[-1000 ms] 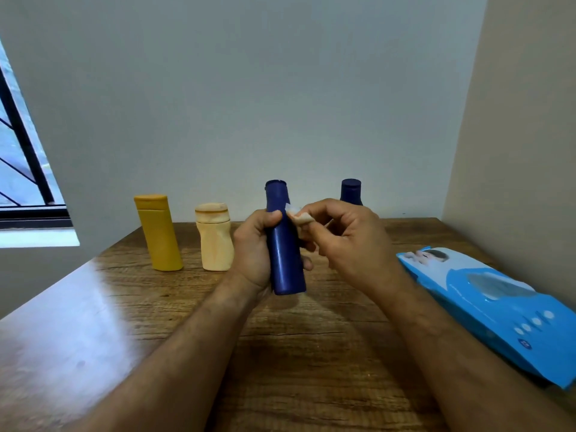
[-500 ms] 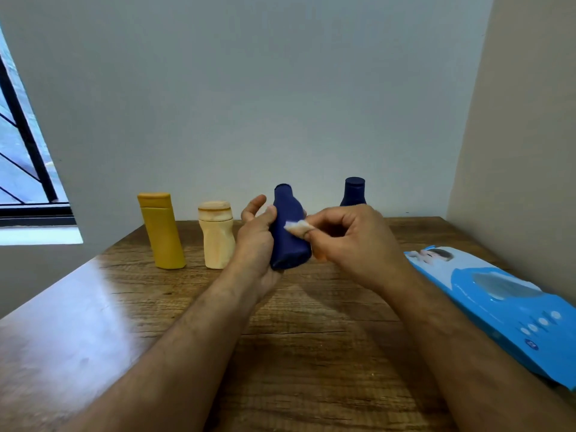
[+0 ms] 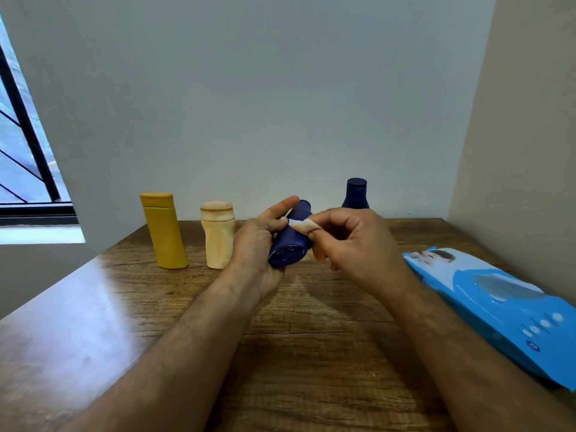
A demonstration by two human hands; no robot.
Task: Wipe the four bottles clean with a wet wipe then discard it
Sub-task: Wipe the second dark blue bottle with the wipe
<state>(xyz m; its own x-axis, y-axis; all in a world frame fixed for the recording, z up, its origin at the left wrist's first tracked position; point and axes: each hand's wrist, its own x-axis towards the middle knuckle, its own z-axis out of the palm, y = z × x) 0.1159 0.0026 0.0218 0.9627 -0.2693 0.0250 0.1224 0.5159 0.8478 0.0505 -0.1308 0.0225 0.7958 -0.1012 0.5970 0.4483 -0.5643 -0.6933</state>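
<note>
My left hand (image 3: pixel 260 244) cradles the dark blue bottle (image 3: pixel 291 241) above the surface (image 3: pixel 311 353), tipped away from me so that its flat base faces the camera and its cap end points toward the far wall. The fingers of that hand are curled behind the bottle's body, and one of them sticks up past its upper side. My right hand (image 3: pixel 352 244) has a small folded wet wipe (image 3: pixel 301 226) pinched between thumb and fingertips, and it presses the wipe against the upper side of the bottle (the wipe looks whitish with a faint tan tint). The other fingers of the right hand are curled in toward the palm.

Three more bottles stand upright near the far edge of the surface. On the left is the yellow bottle (image 3: pixel 163 230); just beside it on the right is the cream bottle (image 3: pixel 218 235), close to my left hand but apart from it. The second dark blue bottle (image 3: pixel 356 193) stands behind my right hand, so only its cap and shoulders show.

To the right, a blue pack of wipes (image 3: pixel 505 310) lies flat beside the side wall, with its near end running out of view at the frame's edge. A window (image 3: pixel 21 169) with dark bars shows at the far left.
</note>
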